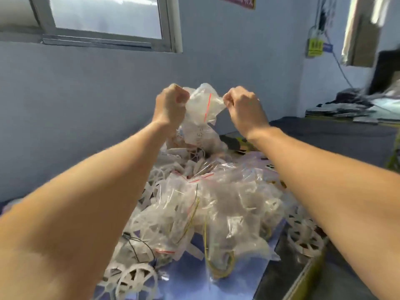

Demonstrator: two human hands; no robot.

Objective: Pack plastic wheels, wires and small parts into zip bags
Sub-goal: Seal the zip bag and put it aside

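Observation:
A clear zip bag (203, 109) with a red seal line hangs in the air above the pile, with white parts inside it. My left hand (171, 105) grips its left top edge, fingers curled. My right hand (244, 107) pinches the right top edge. Below lies a heap of filled zip bags (216, 204) holding white plastic wheels and yellow wires. Loose white wheels (138, 278) lie at the near left and more wheels (303, 237) at the right. Thin black wires (138, 245) trail beside the heap.
The heap rests on a blue sheet (190, 284) over a dark table (324, 135). A blue-grey wall (86, 105) with a window (104, 16) stands close behind. At the back right are stacked flat packs (350, 111) and a hanging cable (339, 63).

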